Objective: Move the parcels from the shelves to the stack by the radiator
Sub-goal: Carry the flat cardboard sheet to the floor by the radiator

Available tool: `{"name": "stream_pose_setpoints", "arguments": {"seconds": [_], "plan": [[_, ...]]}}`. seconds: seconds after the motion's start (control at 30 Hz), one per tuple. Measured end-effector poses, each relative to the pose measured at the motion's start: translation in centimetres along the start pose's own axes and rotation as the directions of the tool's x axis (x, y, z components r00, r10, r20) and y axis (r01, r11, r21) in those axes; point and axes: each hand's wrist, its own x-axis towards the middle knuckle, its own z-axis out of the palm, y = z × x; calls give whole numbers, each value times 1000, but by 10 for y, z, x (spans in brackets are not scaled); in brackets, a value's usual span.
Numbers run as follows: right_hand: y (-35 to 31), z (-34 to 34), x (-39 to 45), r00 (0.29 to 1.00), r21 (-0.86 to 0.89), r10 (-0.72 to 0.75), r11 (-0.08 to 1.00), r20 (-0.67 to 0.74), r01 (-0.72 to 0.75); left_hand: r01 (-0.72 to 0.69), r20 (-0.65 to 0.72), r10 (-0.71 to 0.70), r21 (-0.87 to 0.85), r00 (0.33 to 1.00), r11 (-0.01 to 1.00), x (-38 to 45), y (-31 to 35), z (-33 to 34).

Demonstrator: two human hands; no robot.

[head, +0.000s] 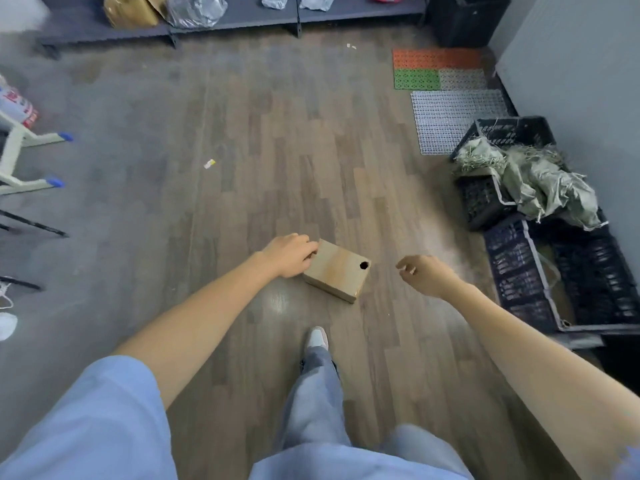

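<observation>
A small, flat, rectangular brown cardboard parcel (337, 270) is showing smooth matte faces, crisp edges and a round dark hole near its far right corner. The left hand (290, 255) is gripping it at its near left end, fingers curling over the top edge; whether the parcel is resting on the floor or being carried just above it cannot be told. Its long axis is running diagonally, from the gripped end at the left towards the right and slightly nearer the camera, with the broad face turned upward and tilting a little.

The right hand (427, 274) is hanging free to the right of the parcel, well apart from it, fingers loosely curled and holding nothing.

Below, the grey-brown wood-grain plank floor (242, 133) is looking smooth, with a dull sheen close to the parcel. A white shoe (317, 337) and a pale blue denim trouser leg (317, 393) are showing beneath the arms.

Along the right wall, black latticed plastic crates (554, 271) are sitting, with crumpled greenish sacking and dry straw (526, 174) spilling over the farther one. Beyond them, perforated plastic floor tiles (446, 98) in orange, green and grey are lying flat. At the far edge, a low dark grey shelf (242, 15) is bearing a crinkled brown paper package (131, 10) and a shiny grey plastic bag (195, 8).
</observation>
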Motion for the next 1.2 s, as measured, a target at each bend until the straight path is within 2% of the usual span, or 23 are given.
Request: {"name": "stream_pose_setpoints", "arguments": {"seconds": [0.13, 0.23, 0.33, 0.5, 0.6, 0.67, 0.7, 0.73, 0.8, 0.87, 0.93, 1.03, 1.2], "plan": [[3, 15, 57, 985, 222, 172, 960, 12, -170, 26, 38, -23, -60, 999, 998, 64, -57, 7], [13, 48, 113, 968, 323, 246, 913, 54, -250, 119, 32, -116, -172, 993, 978, 109, -70, 53], [25, 102, 187, 954, 376, 278, 877, 113, -300, 190, 84, -172, -309, 981, 932, 160, -68, 138], [65, 229, 323, 914, 353, 324, 848, 243, -395, 308, 185, -247, -513, 951, 801, 267, -82, 323], [98, 297, 387, 875, 363, 394, 801, 281, -477, 376, 226, -301, -502, 926, 779, 329, -98, 410], [118, 330, 422, 843, 376, 451, 756, 294, -536, 418, 176, -380, -429, 908, 801, 368, -110, 447], [126, 342, 435, 833, 405, 464, 728, 303, -553, 454, 156, -431, -432, 889, 780, 387, -115, 460], [133, 354, 447, 827, 466, 464, 683, 317, -562, 503, 171, -486, -486, 857, 715, 404, -119, 469], [140, 372, 464, 825, 634, 450, 537, 342, -557, 594, 320, -542, -658, 777, 462, 432, -124, 478], [138, 377, 472, 807, 746, 470, 375, 358, -550, 630, 475, -498, -750, 726, 203, 444, -125, 478], [133, 369, 470, 787, 803, 518, 281, 334, -525, 618, 522, -484, -785, 703, 51, 436, -122, 469], [119, 333, 453, 785, 846, 566, 265, 252, -463, 555, 515, -478, -829, 712, -67, 406, -119, 435], [71, 202, 407, 818, 888, 573, 349, 51, -299, 448, 454, -506, -883, 733, -142, 354, -112, 306]]}}
